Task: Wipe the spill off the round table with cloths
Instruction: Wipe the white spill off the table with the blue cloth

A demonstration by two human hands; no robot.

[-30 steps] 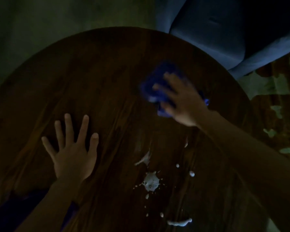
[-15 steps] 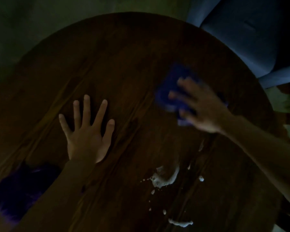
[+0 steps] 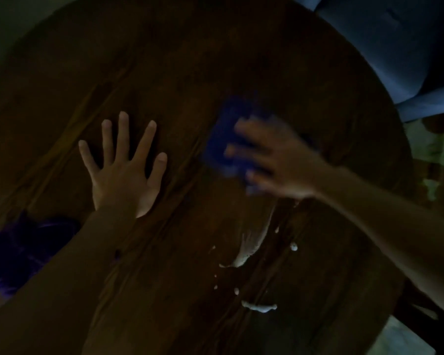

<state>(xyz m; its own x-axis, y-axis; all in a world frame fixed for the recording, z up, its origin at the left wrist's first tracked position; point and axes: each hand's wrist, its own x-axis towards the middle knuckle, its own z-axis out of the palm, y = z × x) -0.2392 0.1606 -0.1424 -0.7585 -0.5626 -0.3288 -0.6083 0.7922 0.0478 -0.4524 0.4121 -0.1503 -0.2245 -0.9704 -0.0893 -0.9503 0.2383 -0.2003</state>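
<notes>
A dark round wooden table [image 3: 164, 60] fills the dim view. A white spill [image 3: 249, 249] lies smeared near its front right, with small drops and a white streak [image 3: 259, 307] closer to me. My right hand [image 3: 277, 160], blurred by motion, presses a blue cloth [image 3: 222, 139] flat on the table, just beyond the spill. My left hand [image 3: 124, 170] lies flat on the wood to the left, fingers spread, holding nothing. A second, purple cloth [image 3: 18, 254] lies at the table's left front, partly behind my left forearm.
A blue upholstered chair [image 3: 395, 47] stands beyond the table's far right edge. Patterned floor [image 3: 433, 149] shows to the right of the table, and dark floor at the far left.
The round white blob has been smeared into a curved streak. My right hand with the blue cloth has shifted a little left, and the view has tilted, revealing the purple cloth.
</notes>
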